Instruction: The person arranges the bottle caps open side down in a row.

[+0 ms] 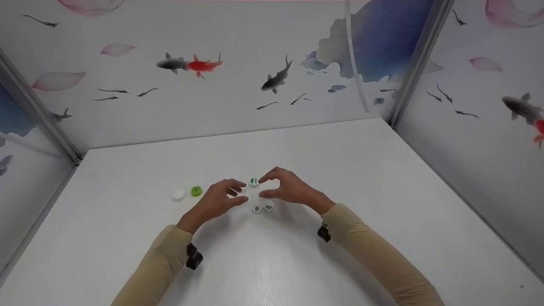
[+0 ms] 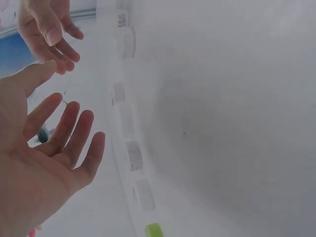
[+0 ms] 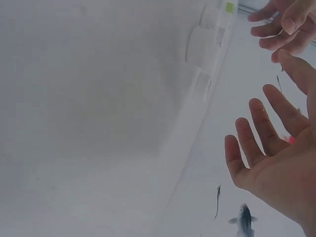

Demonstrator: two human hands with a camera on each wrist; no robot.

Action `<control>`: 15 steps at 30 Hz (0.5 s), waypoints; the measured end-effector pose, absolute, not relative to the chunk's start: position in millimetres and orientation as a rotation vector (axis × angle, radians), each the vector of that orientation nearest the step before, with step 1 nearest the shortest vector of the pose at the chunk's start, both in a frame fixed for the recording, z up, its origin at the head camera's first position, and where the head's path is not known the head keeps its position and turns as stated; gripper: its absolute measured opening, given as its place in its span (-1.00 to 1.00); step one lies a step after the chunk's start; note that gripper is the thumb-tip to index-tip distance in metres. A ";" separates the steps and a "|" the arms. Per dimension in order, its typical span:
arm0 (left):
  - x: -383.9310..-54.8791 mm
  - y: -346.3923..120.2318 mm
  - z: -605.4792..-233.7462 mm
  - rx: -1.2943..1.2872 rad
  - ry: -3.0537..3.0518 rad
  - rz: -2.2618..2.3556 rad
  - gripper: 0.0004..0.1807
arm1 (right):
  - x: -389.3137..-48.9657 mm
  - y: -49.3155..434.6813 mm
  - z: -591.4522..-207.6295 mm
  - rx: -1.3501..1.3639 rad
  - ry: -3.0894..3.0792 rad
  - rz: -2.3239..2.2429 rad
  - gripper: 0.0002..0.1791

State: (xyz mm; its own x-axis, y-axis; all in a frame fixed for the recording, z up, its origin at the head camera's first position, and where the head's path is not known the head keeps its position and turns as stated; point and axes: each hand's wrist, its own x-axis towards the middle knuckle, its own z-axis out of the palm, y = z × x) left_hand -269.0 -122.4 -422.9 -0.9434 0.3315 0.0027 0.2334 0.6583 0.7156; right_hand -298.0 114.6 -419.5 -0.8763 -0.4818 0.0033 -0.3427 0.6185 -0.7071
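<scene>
My left hand (image 1: 221,197) and right hand (image 1: 289,185) face each other over a small group of round bottle-cap-like pieces on the white table (image 1: 272,263). Neither holds anything; the fingers are spread and loosely bent. Between the fingertips stands a white cap with a green mark (image 1: 254,182), and a plain white cap (image 1: 244,188) shows partly behind the left fingers. Nearer me, two white caps with grey printed patches, one left (image 1: 256,208) and one right (image 1: 268,206), lie side by side. In the left wrist view, the caps stand in a row beyond the left hand (image 2: 54,153).
Left of the left hand lie a green cap (image 1: 196,191) and a larger white cap (image 1: 179,194). White panels painted with fish and petals, such as the back wall (image 1: 238,102), enclose the table on three sides. A black wrist camera (image 1: 194,257) hangs under the left sleeve.
</scene>
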 end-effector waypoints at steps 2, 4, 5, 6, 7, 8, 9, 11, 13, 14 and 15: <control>-268.3 -121.0 -430.7 0.435 2.717 1.134 -0.54 | -296.7 115.7 -423.9 -0.683 2.638 -1.076 -0.49; -267.8 -119.3 -437.4 0.410 2.703 1.111 -0.55 | -295.4 116.3 -427.6 -0.684 2.625 -1.046 -0.49; -267.2 -118.3 -440.1 0.401 2.699 1.107 -0.56 | -294.9 116.3 -429.3 -0.689 2.621 -1.035 -0.50; -267.1 -117.7 -442.2 0.397 2.694 1.100 -0.56 | -294.5 115.9 -430.6 -0.695 2.620 -1.023 -0.50; -267.2 -117.1 -443.7 0.399 2.690 1.101 -0.56 | -294.0 115.5 -431.6 -0.706 2.621 -1.014 -0.51; -267.3 -116.5 -444.9 0.401 2.687 1.107 -0.57 | -293.7 115.1 -432.5 -0.720 2.623 -1.007 -0.52; -267.5 -115.8 -445.6 0.405 2.684 1.111 -0.57 | -293.4 114.8 -433.5 -0.731 2.628 -0.999 -0.53; -268.4 -114.6 -447.2 0.411 2.683 1.118 -0.57 | -292.7 113.6 -434.8 -0.748 2.638 -0.981 -0.55; -269.5 -113.3 -448.2 0.412 2.686 1.116 -0.56 | -292.2 112.1 -435.8 -0.751 2.642 -0.962 -0.57; -270.2 -112.8 -448.6 0.410 2.689 1.110 -0.56 | -292.0 111.1 -436.2 -0.753 2.645 -0.947 -0.57; -270.8 -112.2 -448.9 0.407 2.693 1.098 -0.56 | -292.0 110.0 -436.5 -0.746 2.650 -0.927 -0.58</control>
